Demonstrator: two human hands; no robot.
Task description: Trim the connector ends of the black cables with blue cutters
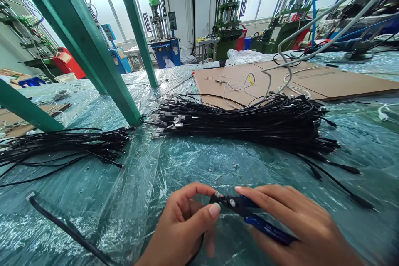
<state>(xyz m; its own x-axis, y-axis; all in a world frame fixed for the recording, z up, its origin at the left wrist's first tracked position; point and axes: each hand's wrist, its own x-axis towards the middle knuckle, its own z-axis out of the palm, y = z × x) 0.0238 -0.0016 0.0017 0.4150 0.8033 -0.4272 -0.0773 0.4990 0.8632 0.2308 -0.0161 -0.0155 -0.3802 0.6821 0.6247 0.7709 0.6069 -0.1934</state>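
My left hand (190, 220) pinches the black end of a cable (214, 198) between thumb and forefinger, and a small metallic connector tip shows there. The rest of that cable runs down behind my palm. In my right hand (299, 220) is a pair of flush cutters (268, 228) with dark blue handles, my fingers wrapped over them. The cutters' jaws meet the connector at my left fingertips; whether they are fully closed is too small to tell. Beyond both hands lies a large bundle of black cables (243, 122) with metal plugs at its left end.
A smaller bundle of black cables (71, 145) lies left, beside green frame posts (124, 91). One flat black cable (65, 224) curves across the film-covered table (140, 199). Cardboard sheets (327, 81) carry grey cables (277, 75) behind the large bundle. Machines (229, 20) stand farther back.
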